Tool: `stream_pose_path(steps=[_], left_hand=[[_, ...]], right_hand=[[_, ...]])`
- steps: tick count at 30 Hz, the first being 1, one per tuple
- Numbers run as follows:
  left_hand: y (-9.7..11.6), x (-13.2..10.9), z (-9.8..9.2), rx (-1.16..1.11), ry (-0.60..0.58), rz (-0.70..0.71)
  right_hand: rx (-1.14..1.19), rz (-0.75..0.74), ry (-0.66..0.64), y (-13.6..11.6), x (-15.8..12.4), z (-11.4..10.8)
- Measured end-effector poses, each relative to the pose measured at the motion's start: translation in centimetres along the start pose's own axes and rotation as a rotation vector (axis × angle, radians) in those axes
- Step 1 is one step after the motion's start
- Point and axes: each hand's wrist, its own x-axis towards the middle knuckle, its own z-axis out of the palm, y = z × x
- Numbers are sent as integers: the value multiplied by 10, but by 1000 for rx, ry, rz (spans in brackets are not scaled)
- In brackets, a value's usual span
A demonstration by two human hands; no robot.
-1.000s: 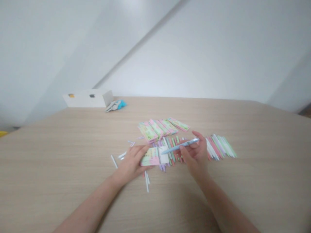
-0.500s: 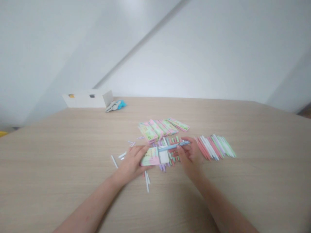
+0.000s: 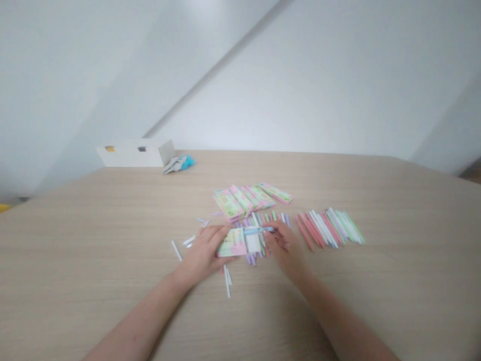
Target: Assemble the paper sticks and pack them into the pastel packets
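Note:
My left hand (image 3: 206, 250) is closed round a small pink and green printed box (image 3: 232, 242), its white flap (image 3: 253, 243) open toward the right. Between the fingertips of my right hand (image 3: 283, 245) is a blue pen (image 3: 259, 230), lying level with its left part in the upper side of the box's mouth. Under and behind the box several purple, green and red pens (image 3: 252, 259) lie in a row, partly hidden by the box and my right hand. Thin white sticks (image 3: 227, 282) are scattered around my left hand.
Several similar printed boxes (image 3: 230, 204) lie fanned out beyond my hands. A row of red, white, purple and green pens (image 3: 330, 228) is to the right. At the back left stand a white box (image 3: 133, 156) and a grey and blue crumpled glove-like item (image 3: 179, 164).
My right hand has moved left, pushing the blue pen further into the box, so less of it shows. My left hand and the box have stayed in place.

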Motion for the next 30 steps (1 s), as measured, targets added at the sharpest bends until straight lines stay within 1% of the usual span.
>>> stream_pose_path(steps=[3, 8, 13, 15, 18, 22, 27, 30], left_hand=[[0, 0, 0, 3, -8, 1], [0, 0, 1, 7, 1, 11], [2, 1, 0, 1, -3, 14], [3, 1, -1, -6, -12, 14], [3, 1, -1, -12, -14, 18], [3, 1, -1, -23, -21, 30], [4, 2, -2, -35, -39, 34], [3, 1, -1, -35, -22, 32]], right_hand=[[-31, 6, -11, 0, 1, 0], [-37, 12, -66, -1, 0, 0], [-16, 66, -76, -1, -2, 2], [-41, 69, -82, 0, -2, 2], [-169, 18, -79, 2, -1, 3], [-301, -101, -57, 2, 0, 4], [-314, -158, -66, -1, 0, 5], [-300, -174, -64, -1, 0, 4]])
